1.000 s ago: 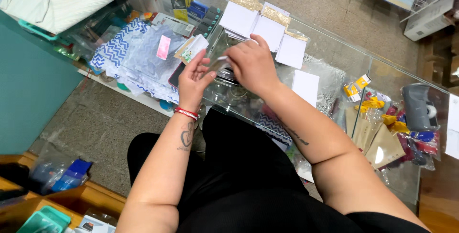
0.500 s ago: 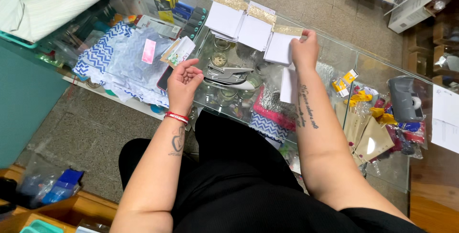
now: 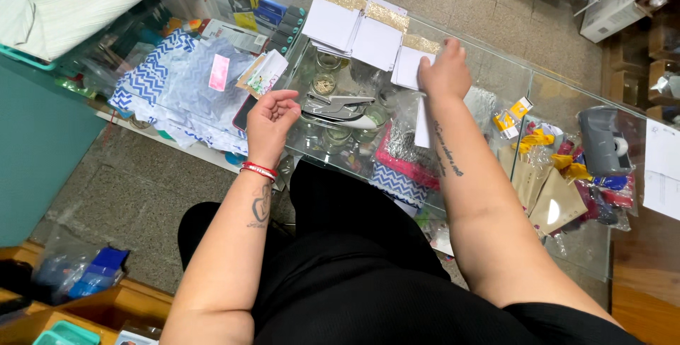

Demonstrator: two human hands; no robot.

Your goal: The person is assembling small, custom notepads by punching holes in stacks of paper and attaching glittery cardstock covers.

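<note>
Now my right hand presses flat on the gold-topped white card, holding nothing, left hand loosely curled and empty, so keep edges squared.

The glass surface has little bare room. At the far edge, three white pads with gold tops lie side by side, the right hand resting on the rightmost. To the left, blue-and-white patterned bags and a few cards cover the glass. Between the left hand and the pads the glass is open. On the right, a grey tape dispenser and tan paper bags crowd that side.
</note>
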